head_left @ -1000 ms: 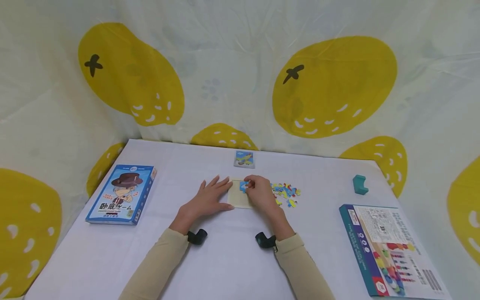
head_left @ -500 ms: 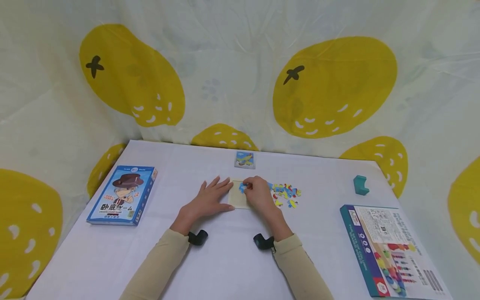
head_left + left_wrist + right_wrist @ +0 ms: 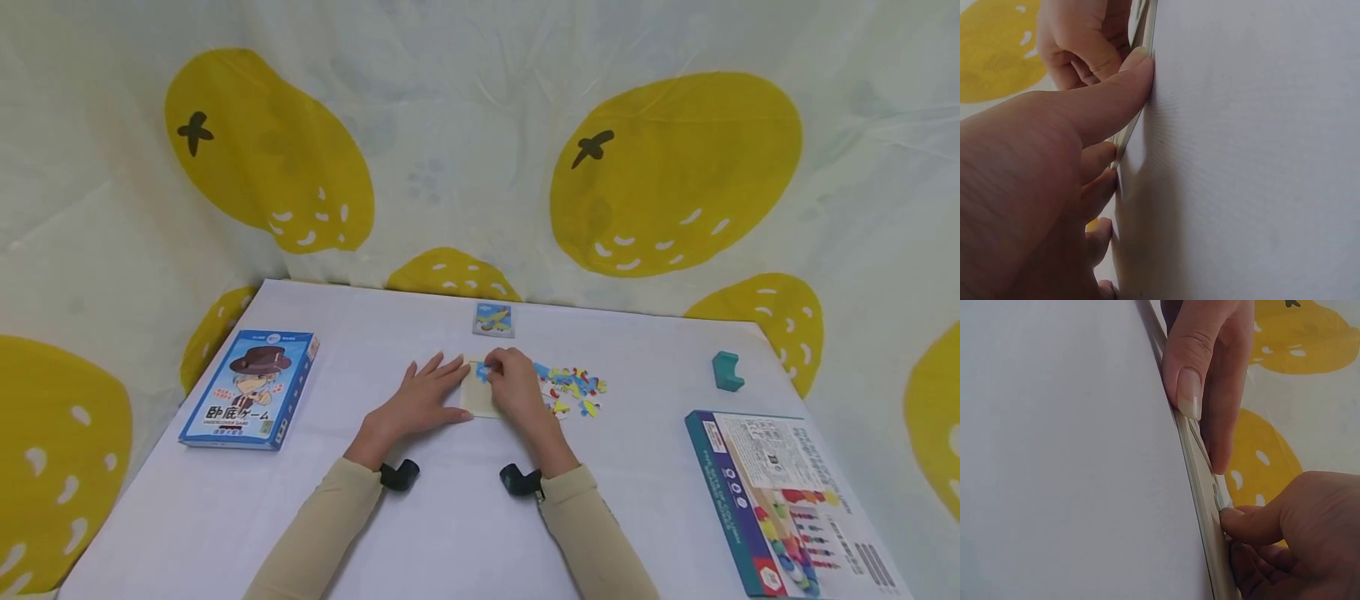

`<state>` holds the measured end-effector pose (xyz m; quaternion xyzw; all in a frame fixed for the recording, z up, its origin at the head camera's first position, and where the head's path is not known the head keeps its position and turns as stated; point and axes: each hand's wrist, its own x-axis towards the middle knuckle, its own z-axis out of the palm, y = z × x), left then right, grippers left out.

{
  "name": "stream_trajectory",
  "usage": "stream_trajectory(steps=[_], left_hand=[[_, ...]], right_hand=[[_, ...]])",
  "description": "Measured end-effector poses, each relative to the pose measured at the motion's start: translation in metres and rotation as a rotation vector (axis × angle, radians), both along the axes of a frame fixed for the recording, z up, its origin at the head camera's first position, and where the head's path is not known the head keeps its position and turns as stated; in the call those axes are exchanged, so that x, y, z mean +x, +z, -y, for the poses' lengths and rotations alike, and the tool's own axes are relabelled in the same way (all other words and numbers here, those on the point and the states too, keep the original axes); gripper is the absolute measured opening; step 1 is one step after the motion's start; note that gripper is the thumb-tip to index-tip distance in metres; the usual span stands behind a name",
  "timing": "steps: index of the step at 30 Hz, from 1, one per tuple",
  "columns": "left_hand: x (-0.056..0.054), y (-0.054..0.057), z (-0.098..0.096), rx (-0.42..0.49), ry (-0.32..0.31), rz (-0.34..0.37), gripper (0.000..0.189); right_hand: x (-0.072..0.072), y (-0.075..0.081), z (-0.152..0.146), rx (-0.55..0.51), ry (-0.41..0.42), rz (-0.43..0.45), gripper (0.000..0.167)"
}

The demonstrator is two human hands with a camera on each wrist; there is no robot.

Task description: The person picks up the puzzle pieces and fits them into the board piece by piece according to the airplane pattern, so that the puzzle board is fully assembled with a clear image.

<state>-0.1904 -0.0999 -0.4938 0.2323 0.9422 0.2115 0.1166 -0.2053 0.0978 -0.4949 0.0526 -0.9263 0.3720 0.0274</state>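
A pale, square puzzle board [image 3: 478,402] lies flat on the white table. My left hand [image 3: 422,398] rests at its left edge, fingers spread and straight, with the thumb near the lower left corner. In the left wrist view the left thumb [image 3: 1138,65] presses the board's thin edge. Over the board's upper part, my right hand [image 3: 517,390] pinches a blue jigsaw piece [image 3: 481,367] between thumb and curled fingers. The right wrist view shows the right thumb [image 3: 1250,524] against the piece, low over the board. Several loose jigsaw pieces [image 3: 577,383] lie just right of this hand, which hides the board's right side.
A small picture tile with a yellow plane [image 3: 493,320] lies behind the board. On the left is a blue game box [image 3: 251,387]. At the right are a teal block [image 3: 726,372] and a larger flat box [image 3: 780,492]. A fruit-patterned cloth [image 3: 465,167] hangs behind the table.
My right hand has shifted slightly left with the blue jigsaw piece, closer to the board's upper left corner. My left hand stays at the board's edge. The head view has drifted slightly.
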Motion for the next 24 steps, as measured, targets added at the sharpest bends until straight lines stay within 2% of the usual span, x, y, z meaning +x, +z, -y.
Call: stream_trajectory(steps=[17, 24], left_hand=[[0.0017, 0.0011, 0.0009, 0.003, -0.001, 0.005, 0.083], [0.0025, -0.0002, -0.0005, -0.038, -0.008, -0.014, 0.083]], right_hand=[[-0.0039, -0.006, 0.0042, -0.005, 0.002, -0.011, 0.015], [-0.0047, -0.0052, 0.0053, 0.031, 0.006, -0.028, 0.013]])
